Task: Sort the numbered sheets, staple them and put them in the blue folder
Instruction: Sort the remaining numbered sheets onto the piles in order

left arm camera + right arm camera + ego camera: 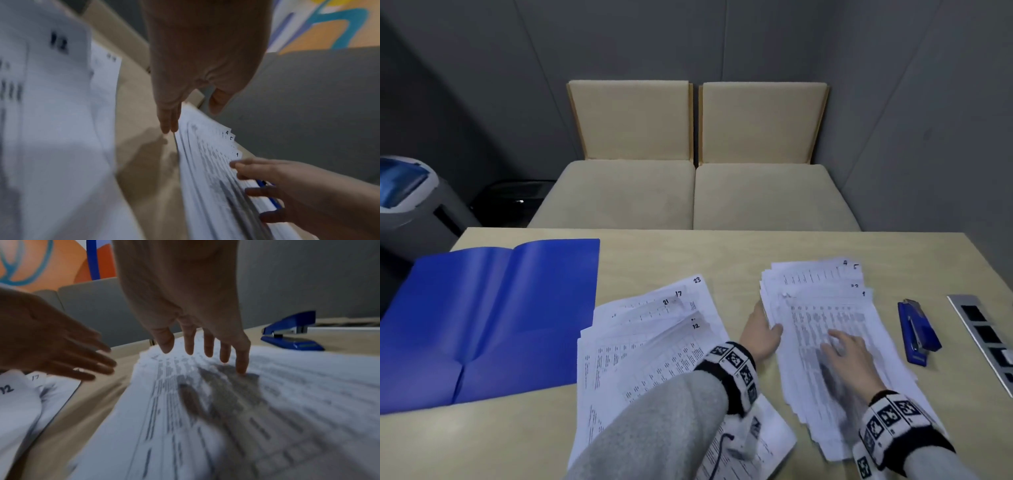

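Note:
Two loose piles of numbered sheets lie on the table. The left pile (654, 342) shows 23, 17, 21 and 12. The right pile (825, 318) has sheet 1 on top, with 4 and 5 peeking out behind. My left hand (760, 330) lies against the right pile's left edge with its fingers (169, 120) straight and the thumb above the top sheet. My right hand (847, 353) rests on that pile (267, 386) with spread fingertips (240, 368) touching the paper. The blue folder (489, 318) lies spread wide at the left. A blue stapler (917, 334) lies right of the pile.
The tan table (722, 250) has a metal socket strip (986, 342) set in near its right edge. Two beige chairs (688, 154) stand beyond the far edge. A grey bin (410, 195) stands left of the table.

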